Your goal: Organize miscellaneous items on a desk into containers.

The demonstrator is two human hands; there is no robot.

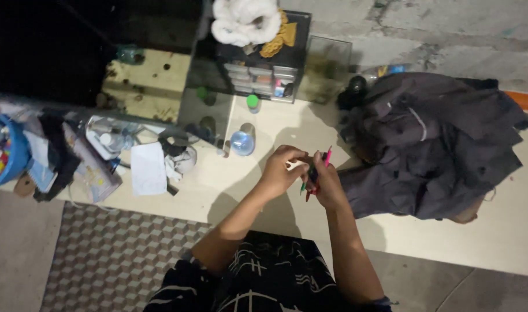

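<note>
Together, right hand (328,186) fingers grip coloured pens (315,173); left hand (280,171) fingers pinch one.

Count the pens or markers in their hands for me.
3 at least: a pink one sticking up from the right hand, a green one and a red one poking out below. More may be hidden in the grip.

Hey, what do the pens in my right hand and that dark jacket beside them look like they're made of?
The pens in the right hand look like smooth plastic: bright pink, red and green barrels with a slight sheen. The dark jacket looks like matte woven cloth, soft and crumpled into folds; the exact fibre can't be told.
</note>
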